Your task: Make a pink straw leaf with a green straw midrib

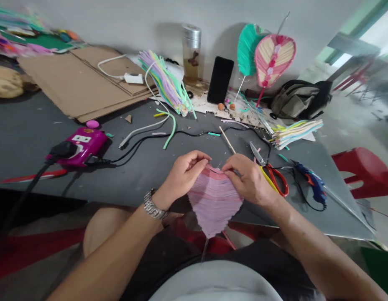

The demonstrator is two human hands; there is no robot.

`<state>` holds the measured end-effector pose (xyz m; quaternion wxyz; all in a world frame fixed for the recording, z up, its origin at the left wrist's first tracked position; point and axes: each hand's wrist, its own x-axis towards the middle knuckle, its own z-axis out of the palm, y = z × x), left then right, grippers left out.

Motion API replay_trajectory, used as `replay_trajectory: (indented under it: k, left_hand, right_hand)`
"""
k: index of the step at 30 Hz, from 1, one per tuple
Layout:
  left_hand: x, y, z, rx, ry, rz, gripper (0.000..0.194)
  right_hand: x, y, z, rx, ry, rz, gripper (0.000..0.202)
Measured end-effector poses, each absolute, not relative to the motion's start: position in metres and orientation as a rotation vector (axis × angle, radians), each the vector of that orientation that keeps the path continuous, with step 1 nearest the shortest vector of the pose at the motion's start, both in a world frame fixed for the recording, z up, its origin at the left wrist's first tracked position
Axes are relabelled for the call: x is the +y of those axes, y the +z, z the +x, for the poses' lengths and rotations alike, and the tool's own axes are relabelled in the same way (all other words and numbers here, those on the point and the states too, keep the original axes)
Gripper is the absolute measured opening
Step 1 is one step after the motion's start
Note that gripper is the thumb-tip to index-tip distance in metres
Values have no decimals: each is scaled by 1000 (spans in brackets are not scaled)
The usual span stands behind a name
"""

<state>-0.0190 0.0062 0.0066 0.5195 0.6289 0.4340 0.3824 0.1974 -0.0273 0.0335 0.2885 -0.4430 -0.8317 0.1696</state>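
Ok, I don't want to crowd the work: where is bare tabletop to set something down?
The widest bare patch of tabletop lies between the magenta power socket and the left hand. A smaller one separates the pale pipe cleaners from the hot glue gun. It is crowded around the scissors, beside the right hand, and around the smartphone.

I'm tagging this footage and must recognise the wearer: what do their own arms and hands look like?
The left hand and right hand are ungloved, with no sleeves on the forearms. A silver-coloured metal link band, perhaps a watch's, circles the left wrist; the right wrist is bare.
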Motion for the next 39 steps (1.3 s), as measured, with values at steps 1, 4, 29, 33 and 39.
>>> replay_trajectory:
  k: [1, 4, 29, 33, 39]
  left_hand:
    - [6, 6, -19, 1038, 909, 1477, 23]
    - [7, 3, -17, 1012, 883, 1409, 23]
    - [6, 10, -14, 1116, 902, 1421, 18]
    - [7, 10, -14, 1130, 885, 1418, 22]
    - [6, 9, -13, 1138, 852, 1416, 14]
  right_hand:
    - [-28, 34, 197, -2241, 432, -1180, 17]
    - [-30, 34, 197, -2279, 398, -1211, 18]
    - [-17, 40, 204, -2549, 386, -1076, 24]
    - [-16, 37, 206, -2521, 398, -1057, 24]
    - [-17, 37, 206, -2505, 429, -1069, 25]
